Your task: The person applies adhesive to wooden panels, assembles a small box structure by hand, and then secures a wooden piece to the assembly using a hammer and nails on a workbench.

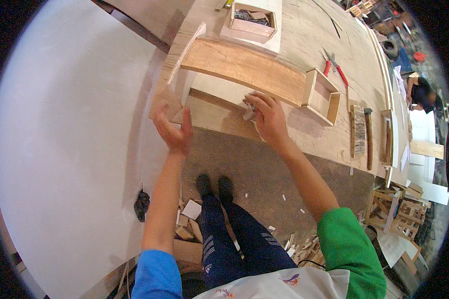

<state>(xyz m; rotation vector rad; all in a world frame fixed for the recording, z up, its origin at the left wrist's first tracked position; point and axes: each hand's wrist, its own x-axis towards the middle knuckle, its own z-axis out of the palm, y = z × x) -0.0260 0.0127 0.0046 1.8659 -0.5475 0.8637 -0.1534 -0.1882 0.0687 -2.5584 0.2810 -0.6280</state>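
My left hand (173, 130) is at the front left corner of the workbench, its thumb and fingers apart and nothing clearly held. It is slightly blurred, beside the lower end of a thin upright panel (187, 52). That panel stands at the left end of a long brown board (244, 65). A shallow open wooden box (322, 97) sits against the board's right end. In front of the board, my right hand (269, 119) has its fingers closed on a small crumpled whitish rag (249, 109). Whether the rag is cloth or paper is hard to tell.
Red-handled pliers (336, 67) lie on the workbench (304, 134) near a hammer (368, 139) and a wood block (357, 130). A box of small hardware (254, 22) stands behind. A large white panel (70, 149) fills the left. Wood scraps (189, 219) litter the floor; a person (421, 94) is far right.
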